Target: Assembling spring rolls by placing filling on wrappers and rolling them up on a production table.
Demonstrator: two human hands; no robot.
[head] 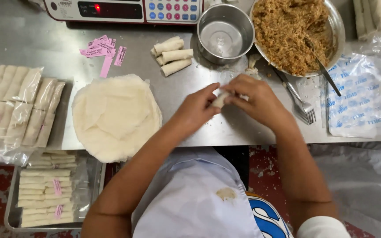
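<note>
Left hand [196,108]: we see its grip closed on the near end of the half-rolled spring roll [220,100], fingertips pinching the wrapper.
Right hand [257,99]: grip curled shut over the far end of the same roll, covering most of it.
Roll position: centre of the frame, held just above the steel table [190,128], between both hands.
Risk, wrapper: in our judgement the thin skin could tear if the pinch tightens, spilling filling.
Risk, seal: a loose final turn could let the roll unwind.
Risk, surroundings: the fork [303,105] lies near the right wrist at centre right; a sweep could knock it off.
Wrapper stack [115,117]: centre left, overhanging the table edge; a bump from the left forearm could slide it off.
</note>
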